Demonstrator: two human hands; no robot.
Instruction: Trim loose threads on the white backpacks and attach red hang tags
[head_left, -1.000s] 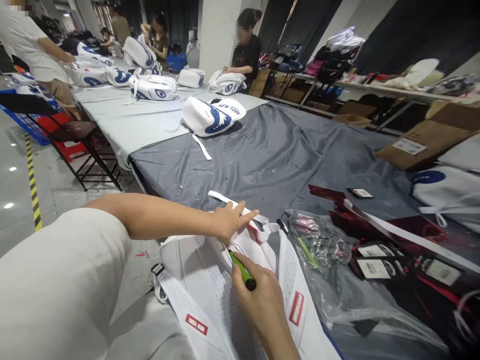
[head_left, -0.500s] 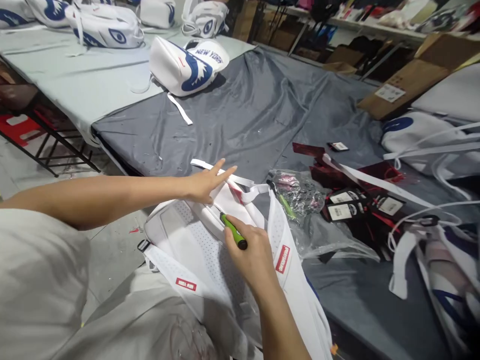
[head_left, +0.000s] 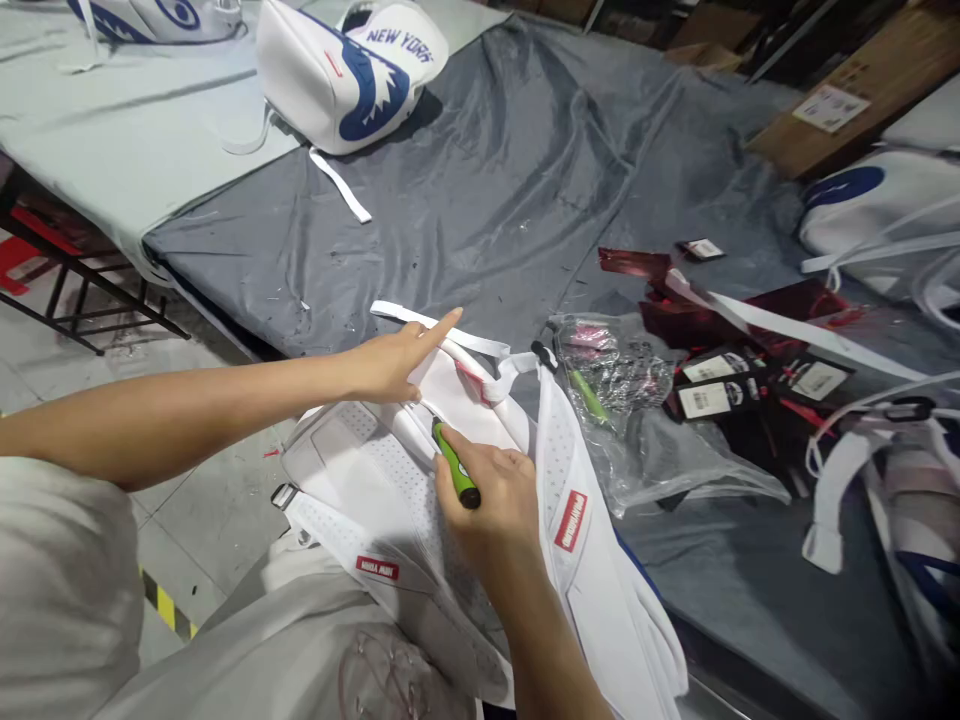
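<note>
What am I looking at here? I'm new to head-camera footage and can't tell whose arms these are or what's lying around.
The picture comes from a camera worn on a person's head, looking forward and down, so both arms are that person's own. The left hand presses on the top of a white backpack that lies at the near edge of a table covered in grey cloth. The right hand grips a green pen-like tool, its tip against the backpack. To the right lie a clear plastic bag and black hang tags. Further back sits another white bag lettered NEW YORK.
</note>
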